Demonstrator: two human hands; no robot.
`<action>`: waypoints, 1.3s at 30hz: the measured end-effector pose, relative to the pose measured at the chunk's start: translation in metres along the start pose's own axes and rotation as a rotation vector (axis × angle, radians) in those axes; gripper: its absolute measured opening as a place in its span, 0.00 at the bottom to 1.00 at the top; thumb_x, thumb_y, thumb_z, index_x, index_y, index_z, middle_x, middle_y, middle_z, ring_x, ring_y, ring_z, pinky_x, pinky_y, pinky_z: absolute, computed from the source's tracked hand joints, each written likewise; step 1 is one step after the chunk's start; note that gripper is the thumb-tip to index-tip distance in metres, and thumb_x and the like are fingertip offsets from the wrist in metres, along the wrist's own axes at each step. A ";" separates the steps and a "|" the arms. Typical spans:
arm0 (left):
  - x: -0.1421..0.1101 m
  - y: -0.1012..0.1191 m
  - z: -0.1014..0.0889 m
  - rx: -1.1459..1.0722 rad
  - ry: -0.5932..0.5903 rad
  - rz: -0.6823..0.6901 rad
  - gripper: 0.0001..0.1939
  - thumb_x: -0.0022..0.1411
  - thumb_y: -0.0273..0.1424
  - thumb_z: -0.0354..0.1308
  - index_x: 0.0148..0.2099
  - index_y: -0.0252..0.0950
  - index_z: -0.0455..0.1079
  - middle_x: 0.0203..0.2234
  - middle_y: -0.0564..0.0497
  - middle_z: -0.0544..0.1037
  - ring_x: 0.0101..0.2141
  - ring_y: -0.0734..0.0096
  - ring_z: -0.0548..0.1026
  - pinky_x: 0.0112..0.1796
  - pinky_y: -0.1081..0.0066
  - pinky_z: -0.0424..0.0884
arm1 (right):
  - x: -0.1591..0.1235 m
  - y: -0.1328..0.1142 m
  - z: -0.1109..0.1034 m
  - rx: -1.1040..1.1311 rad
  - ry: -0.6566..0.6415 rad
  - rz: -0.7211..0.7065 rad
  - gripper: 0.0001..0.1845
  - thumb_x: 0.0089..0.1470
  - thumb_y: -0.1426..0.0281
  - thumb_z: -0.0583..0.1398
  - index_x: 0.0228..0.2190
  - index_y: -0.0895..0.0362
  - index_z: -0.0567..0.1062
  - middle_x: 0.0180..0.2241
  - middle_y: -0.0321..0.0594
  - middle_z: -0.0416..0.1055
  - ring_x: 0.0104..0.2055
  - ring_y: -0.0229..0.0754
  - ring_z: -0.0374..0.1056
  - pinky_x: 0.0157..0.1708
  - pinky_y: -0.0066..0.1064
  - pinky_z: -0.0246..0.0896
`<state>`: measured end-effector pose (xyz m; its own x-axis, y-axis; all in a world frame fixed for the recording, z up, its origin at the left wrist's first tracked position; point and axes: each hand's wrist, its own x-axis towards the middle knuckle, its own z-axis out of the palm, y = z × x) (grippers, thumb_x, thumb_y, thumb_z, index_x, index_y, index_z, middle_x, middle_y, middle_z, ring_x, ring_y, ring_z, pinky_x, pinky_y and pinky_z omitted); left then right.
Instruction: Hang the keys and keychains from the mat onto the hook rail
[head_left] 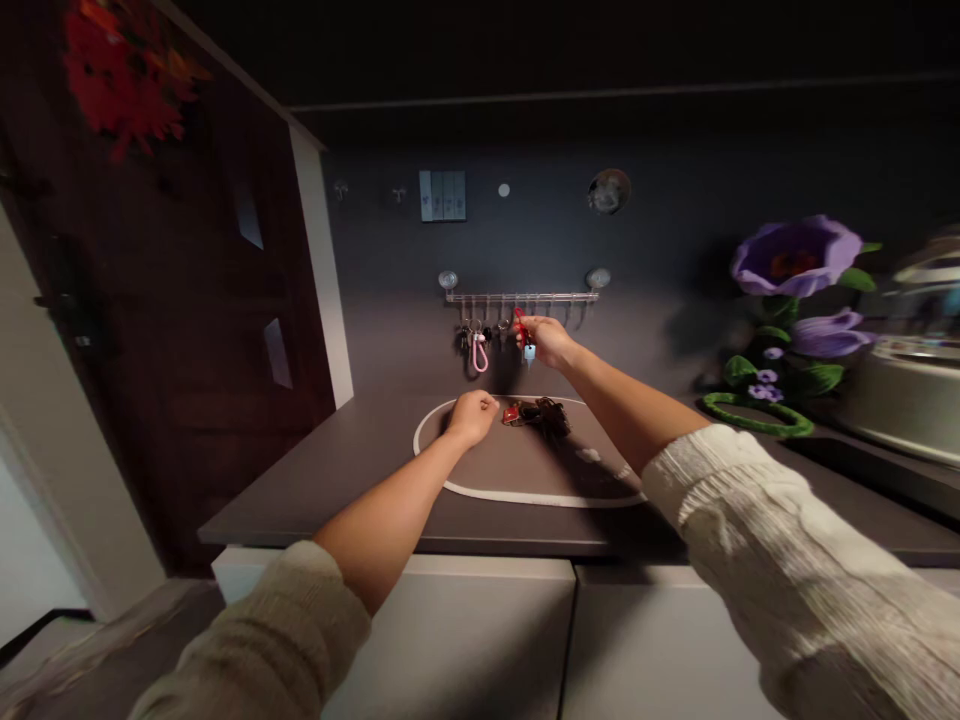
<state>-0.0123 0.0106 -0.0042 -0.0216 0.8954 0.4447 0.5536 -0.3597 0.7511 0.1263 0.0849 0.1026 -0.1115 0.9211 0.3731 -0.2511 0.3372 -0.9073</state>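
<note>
My right hand (549,342) is raised at the hook rail (525,297) on the dark wall, closed on a key bunch (529,352) with a red strap and a light blue tag or key head. Beside it on the rail hang other keys, among them a set with a pink loop (480,354). My left hand (472,416) is curled closed over the left part of the oval mat (510,465), and no object shows in its fingers. Just right of it on the mat lies a dark tangled bundle (551,416) with a red piece (511,414) at its left end.
Purple artificial flowers (796,262) with a green ring base (757,415) stand on the right, beside a large pale container (911,385). A switch panel (442,196) is on the wall. The counter's front edge (495,545) lies above white cabinets; a dark door (187,300) is at left.
</note>
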 end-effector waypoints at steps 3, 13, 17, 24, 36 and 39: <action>0.000 0.000 0.000 0.018 -0.006 -0.007 0.07 0.54 0.27 0.52 0.29 0.31 0.71 0.25 0.49 0.75 0.26 0.75 0.69 0.29 0.75 0.63 | 0.004 -0.001 0.005 -0.004 0.014 0.040 0.09 0.53 0.80 0.51 0.24 0.62 0.66 0.16 0.33 0.64 0.15 0.28 0.57 0.16 0.21 0.55; 0.000 -0.002 0.001 0.019 -0.009 -0.003 0.07 0.54 0.27 0.52 0.30 0.31 0.71 0.23 0.50 0.74 0.24 0.76 0.68 0.27 0.76 0.62 | -0.001 0.006 0.007 -0.007 0.066 0.087 0.10 0.52 0.81 0.51 0.22 0.62 0.66 0.15 0.33 0.63 0.15 0.28 0.56 0.18 0.22 0.54; 0.001 -0.003 0.002 0.011 -0.015 0.001 0.07 0.54 0.28 0.52 0.30 0.31 0.71 0.22 0.51 0.74 0.22 0.78 0.67 0.25 0.77 0.60 | -0.003 0.011 0.002 -0.006 0.069 0.099 0.10 0.52 0.81 0.51 0.21 0.62 0.66 0.15 0.33 0.63 0.15 0.28 0.56 0.17 0.22 0.53; 0.001 -0.003 0.002 0.017 -0.015 0.007 0.07 0.54 0.28 0.52 0.30 0.31 0.71 0.23 0.50 0.74 0.23 0.76 0.68 0.27 0.76 0.61 | -0.003 0.017 -0.002 -0.016 0.085 0.097 0.09 0.52 0.80 0.52 0.22 0.62 0.66 0.16 0.33 0.63 0.15 0.28 0.56 0.18 0.22 0.54; 0.002 -0.003 0.001 0.015 -0.037 0.006 0.07 0.53 0.28 0.52 0.31 0.31 0.70 0.25 0.49 0.75 0.24 0.76 0.68 0.27 0.76 0.61 | -0.008 0.028 -0.006 -0.020 0.043 0.094 0.10 0.57 0.76 0.49 0.26 0.61 0.66 0.17 0.33 0.64 0.17 0.28 0.58 0.18 0.20 0.56; 0.002 -0.003 0.002 0.017 -0.035 0.009 0.07 0.53 0.27 0.52 0.30 0.31 0.70 0.24 0.50 0.74 0.24 0.76 0.68 0.27 0.76 0.61 | -0.008 0.032 -0.007 -0.014 0.035 0.083 0.09 0.56 0.76 0.49 0.26 0.60 0.66 0.18 0.32 0.64 0.17 0.28 0.59 0.18 0.20 0.57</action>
<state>-0.0126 0.0139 -0.0061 0.0123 0.9008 0.4340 0.5675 -0.3637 0.7387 0.1262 0.0892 0.0693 -0.0980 0.9521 0.2896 -0.2287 0.2616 -0.9377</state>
